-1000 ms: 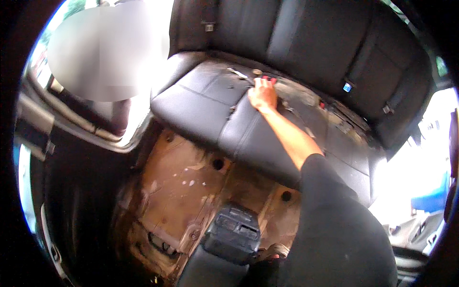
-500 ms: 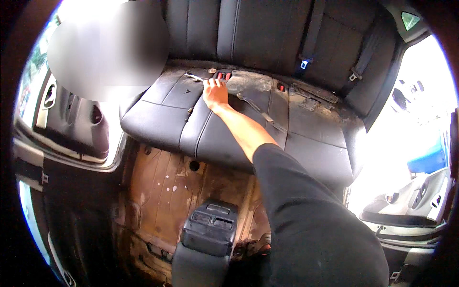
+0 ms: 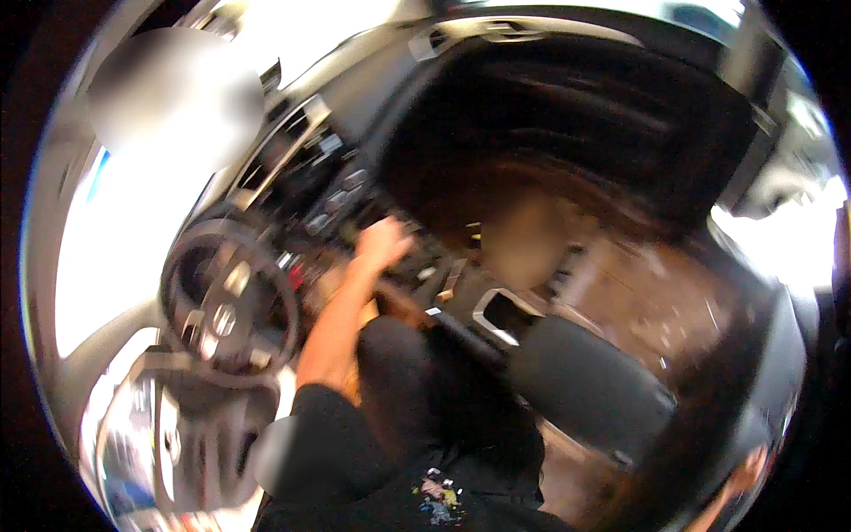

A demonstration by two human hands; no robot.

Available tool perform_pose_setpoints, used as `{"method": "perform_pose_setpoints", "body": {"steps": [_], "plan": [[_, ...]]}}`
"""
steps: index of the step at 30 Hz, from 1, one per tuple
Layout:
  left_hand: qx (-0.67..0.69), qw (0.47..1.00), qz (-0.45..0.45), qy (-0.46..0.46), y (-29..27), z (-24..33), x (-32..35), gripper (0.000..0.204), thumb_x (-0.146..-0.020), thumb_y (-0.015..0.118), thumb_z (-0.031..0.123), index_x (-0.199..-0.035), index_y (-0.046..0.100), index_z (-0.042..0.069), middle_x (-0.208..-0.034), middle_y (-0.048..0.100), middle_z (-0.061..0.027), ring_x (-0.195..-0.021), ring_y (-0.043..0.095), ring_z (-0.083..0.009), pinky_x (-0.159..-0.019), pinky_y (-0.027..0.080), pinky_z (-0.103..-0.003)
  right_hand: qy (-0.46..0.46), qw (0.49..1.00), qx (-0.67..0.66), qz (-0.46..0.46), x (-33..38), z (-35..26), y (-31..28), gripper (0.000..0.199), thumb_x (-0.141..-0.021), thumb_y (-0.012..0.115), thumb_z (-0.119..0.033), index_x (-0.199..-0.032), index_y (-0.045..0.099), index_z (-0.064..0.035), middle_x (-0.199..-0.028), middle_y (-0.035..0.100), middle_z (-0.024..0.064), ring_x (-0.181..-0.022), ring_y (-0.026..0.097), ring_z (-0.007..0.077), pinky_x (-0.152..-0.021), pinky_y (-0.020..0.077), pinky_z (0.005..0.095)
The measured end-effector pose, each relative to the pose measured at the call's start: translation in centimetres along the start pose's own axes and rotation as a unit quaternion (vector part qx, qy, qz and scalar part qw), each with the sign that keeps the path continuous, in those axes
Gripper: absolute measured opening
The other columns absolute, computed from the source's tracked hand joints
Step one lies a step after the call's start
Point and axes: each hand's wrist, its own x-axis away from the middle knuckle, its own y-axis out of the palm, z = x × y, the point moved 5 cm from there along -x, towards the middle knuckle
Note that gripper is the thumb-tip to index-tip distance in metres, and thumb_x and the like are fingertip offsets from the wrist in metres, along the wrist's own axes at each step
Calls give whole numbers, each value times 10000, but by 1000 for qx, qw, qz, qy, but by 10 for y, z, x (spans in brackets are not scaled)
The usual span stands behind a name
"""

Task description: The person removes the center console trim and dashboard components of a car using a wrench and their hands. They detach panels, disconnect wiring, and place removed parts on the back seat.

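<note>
My left hand [image 3: 385,244] is on the centre console [image 3: 425,270], its arm reaching up from a black sleeve. The fingers look curled over the console's upper part, near the dashboard controls [image 3: 341,197]. Blur hides what lies under them. At the lower right, my right hand [image 3: 752,468] is beside the dark seat [image 3: 749,390]; its fingers are small and blurred. Left of my left forearm stands the steering wheel [image 3: 229,301]. A padded black armrest [image 3: 592,377] sits behind the console's silver-rimmed recess [image 3: 501,317].
The bare brown floor [image 3: 638,293] on the passenger side carries small pale bits. Beyond it is the dark footwell [image 3: 567,115] under the dashboard. A door panel [image 3: 217,434] stands at the lower left. Two patches at the left and one over the floor are blurred out.
The view has swung from the rear bench to the front cabin. My right hand, formerly reaching over the rear seat, is now at the lower right; my left hand has appeared at the console.
</note>
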Motion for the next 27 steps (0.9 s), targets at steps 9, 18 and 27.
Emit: {"method": "perform_pose_setpoints", "body": {"steps": [9,18,27], "plan": [[160,982,95,35,23,-3,119,376,-819,697,249,-1166,627,123,-1477,410,-144,-1178,533,-412,-1016,465,-464,-179,912,-310,-198,-1,-436,-21,229,-951,580,-33,-1151,683,9,-1068,705,138,-985,658,252,-892,515,341],[350,909,-56,-221,150,-32,366,258,-861,625,142,-1101,679,63,-1084,684,-202,-1020,634,-409,-882,507,-423,-461,651,-369,-477,92,-741,-44,389,-870,679,-142,-1235,606,-31,-1113,660,183,-1044,628,373,-899,505,426],[505,647,-258,-510,273,111,640,301,-893,605,168,-1156,671,38,-1117,686,-203,-1088,639,-360,-914,500,-413,-151,455,-365,-798,248,-830,14,430,-848,726,-282,-1149,612,4,-957,675,115,-890,640,231,-842,480,360]]}}
